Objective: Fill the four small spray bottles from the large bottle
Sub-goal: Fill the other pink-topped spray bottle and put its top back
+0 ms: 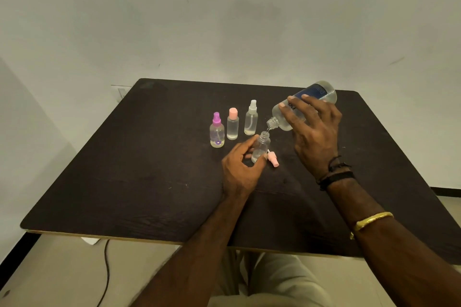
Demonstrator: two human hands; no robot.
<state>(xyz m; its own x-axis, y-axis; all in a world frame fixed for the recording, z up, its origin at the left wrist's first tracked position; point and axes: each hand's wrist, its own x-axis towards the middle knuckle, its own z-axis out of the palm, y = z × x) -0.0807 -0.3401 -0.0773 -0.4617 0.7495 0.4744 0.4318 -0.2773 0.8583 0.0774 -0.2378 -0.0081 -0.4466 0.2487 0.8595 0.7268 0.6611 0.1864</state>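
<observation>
My right hand (315,132) grips the large clear bottle (321,93) with a blue label, tilted neck-down to the left. A thin stream runs from its mouth into an uncapped small bottle (261,146) that my left hand (240,169) holds upright on the dark table (149,169). A pink spray cap (272,158) lies right beside that bottle. Three capped small bottles stand in a row behind: one with a purple sprayer (217,132), one with a pink cap (233,124), one with a clear sprayer (251,118).
A pale wall rises just behind the table's far edge. A black cable (107,271) runs across the floor under the near left edge. My knees in light trousers (269,281) sit below the near edge.
</observation>
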